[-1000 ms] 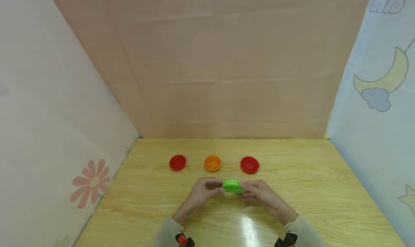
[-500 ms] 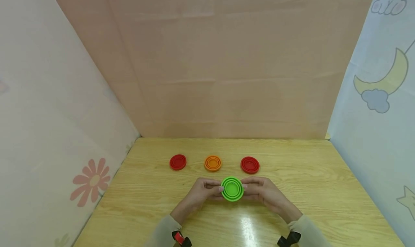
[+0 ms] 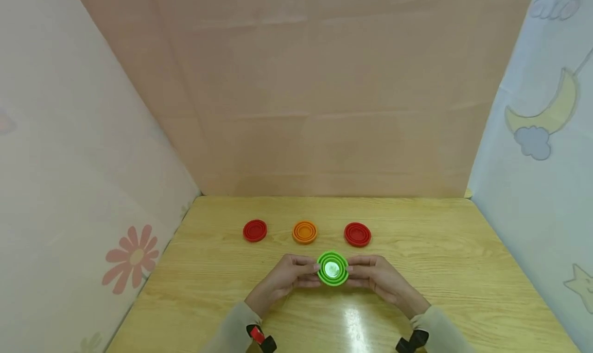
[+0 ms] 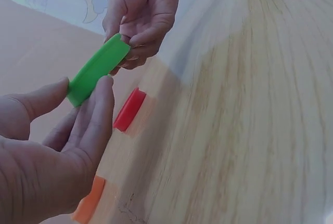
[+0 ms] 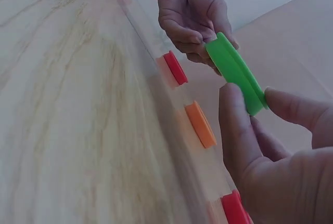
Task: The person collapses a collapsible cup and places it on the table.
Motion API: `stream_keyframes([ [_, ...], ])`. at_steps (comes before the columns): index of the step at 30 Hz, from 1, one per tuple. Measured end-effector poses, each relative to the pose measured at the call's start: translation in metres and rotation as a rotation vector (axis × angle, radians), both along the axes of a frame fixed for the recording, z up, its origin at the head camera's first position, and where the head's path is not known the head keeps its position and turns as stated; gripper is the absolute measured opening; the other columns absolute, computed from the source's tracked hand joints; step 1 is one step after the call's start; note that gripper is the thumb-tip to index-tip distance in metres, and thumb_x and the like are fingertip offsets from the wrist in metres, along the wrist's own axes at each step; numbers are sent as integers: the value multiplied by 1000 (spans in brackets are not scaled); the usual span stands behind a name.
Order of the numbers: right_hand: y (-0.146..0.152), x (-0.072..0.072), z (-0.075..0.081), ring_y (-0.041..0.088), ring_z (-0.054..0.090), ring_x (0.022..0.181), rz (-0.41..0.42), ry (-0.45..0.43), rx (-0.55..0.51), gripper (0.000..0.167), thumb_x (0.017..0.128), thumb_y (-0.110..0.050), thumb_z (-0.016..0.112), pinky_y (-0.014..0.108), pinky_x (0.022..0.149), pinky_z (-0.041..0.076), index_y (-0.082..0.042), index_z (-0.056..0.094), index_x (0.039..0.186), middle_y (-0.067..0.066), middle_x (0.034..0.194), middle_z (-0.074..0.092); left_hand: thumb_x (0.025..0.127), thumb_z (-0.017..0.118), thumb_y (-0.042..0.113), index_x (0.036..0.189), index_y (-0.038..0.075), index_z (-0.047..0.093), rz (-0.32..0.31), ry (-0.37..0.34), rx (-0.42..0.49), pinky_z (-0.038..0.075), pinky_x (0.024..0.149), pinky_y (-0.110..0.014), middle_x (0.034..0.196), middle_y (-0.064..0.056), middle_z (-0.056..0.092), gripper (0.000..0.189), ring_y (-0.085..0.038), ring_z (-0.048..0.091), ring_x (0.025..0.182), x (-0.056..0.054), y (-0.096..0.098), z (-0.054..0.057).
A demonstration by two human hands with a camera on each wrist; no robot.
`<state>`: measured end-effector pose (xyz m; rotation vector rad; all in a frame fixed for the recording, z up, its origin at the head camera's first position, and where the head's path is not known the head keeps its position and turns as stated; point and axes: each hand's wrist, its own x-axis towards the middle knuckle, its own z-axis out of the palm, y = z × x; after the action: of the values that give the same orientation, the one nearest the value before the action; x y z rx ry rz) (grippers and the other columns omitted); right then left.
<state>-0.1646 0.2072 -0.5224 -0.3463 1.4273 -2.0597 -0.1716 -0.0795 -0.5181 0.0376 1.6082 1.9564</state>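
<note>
A green collapsible cup, folded flat into rings, is held up between both hands with its ringed face toward the head camera. My left hand pinches its left edge between thumb and fingers. On the opposite edge, my right hand pinches it the same way. Bright light shows at the cup's centre. Both wrist views show the thin smooth side of the green cup, held above the table.
Behind the hands, a red flat cup, an orange flat cup and another red flat cup lie in a row on the wooden table. A tan backdrop rises behind, with patterned panels at both sides.
The green cup has tilted from nearly edge-on to facing the head camera, both hands keeping hold of it. Its centre has turned from plain green to bright. The other cups stay put.
</note>
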Motion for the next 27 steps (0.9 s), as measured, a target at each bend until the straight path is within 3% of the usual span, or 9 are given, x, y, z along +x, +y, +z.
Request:
stream_keyframes([
  [6, -2, 1, -8, 21, 76, 111, 25, -31, -44, 31, 106, 0, 54, 39, 100, 62, 7, 65, 134, 7, 120, 79, 100, 69, 6, 125, -14, 68, -18, -44, 29, 64, 94, -45, 106, -19, 80, 32, -22, 80, 92, 2, -2, -5],
  [12, -3, -2, -9, 22, 76, 111, 9, -69, -70, 30, 106, 0, 54, 40, 101, 61, 5, 67, 132, 8, 120, 78, 100, 69, 5, 127, -14, 67, 25, -48, 53, 64, 95, -44, 113, -24, 78, 33, -26, 80, 98, -2, -2, -8],
  [27, -6, 0, -12, 20, 75, 113, -72, -136, -19, 28, 105, -2, 58, 42, 104, 60, 4, 68, 131, 7, 124, 76, 100, 70, 5, 124, -12, 70, 63, -43, 28, 65, 93, -43, 109, -23, 78, 30, -25, 80, 94, -6, -1, -17],
])
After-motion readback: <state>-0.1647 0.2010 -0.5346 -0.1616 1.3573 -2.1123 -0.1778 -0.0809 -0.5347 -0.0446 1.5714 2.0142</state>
